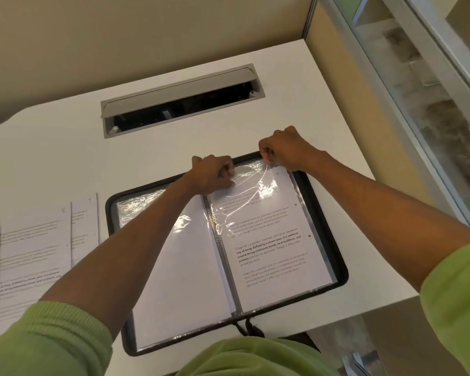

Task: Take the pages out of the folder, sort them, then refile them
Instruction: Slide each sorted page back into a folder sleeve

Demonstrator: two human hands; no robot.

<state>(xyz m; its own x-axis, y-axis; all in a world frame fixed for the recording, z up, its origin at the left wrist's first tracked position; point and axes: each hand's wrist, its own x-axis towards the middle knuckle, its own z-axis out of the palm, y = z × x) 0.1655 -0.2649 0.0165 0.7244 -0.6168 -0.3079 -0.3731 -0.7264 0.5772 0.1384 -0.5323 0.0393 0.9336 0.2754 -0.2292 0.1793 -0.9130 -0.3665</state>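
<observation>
Your black-rimmed folder (pixel 109 215) of clear plastic sleeves lies open on the white worktop (pixel 52 158), toward 6 o'clock. Your left hand (pixel 212 173) and right hand (pixel 282 147) each pinch the top edge of the crinkled clear sleeve (pixel 255 185) over the right-hand printed white page (pixel 277 253). Loose printed sheets (pixel 33 253) lie at the folder's 9 o'clock, and a grey cable hatch (pixel 179 90) at its 12 o'clock.

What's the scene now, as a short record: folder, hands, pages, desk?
folder: open flat on desk, near front edge
left hand: pinches top edge of sleeve on folder's right side
right hand: pinches same edge, further right
page: printed, in that sleeve
loose pages: on desk, left of folder
hatch: open, behind folder
</observation>
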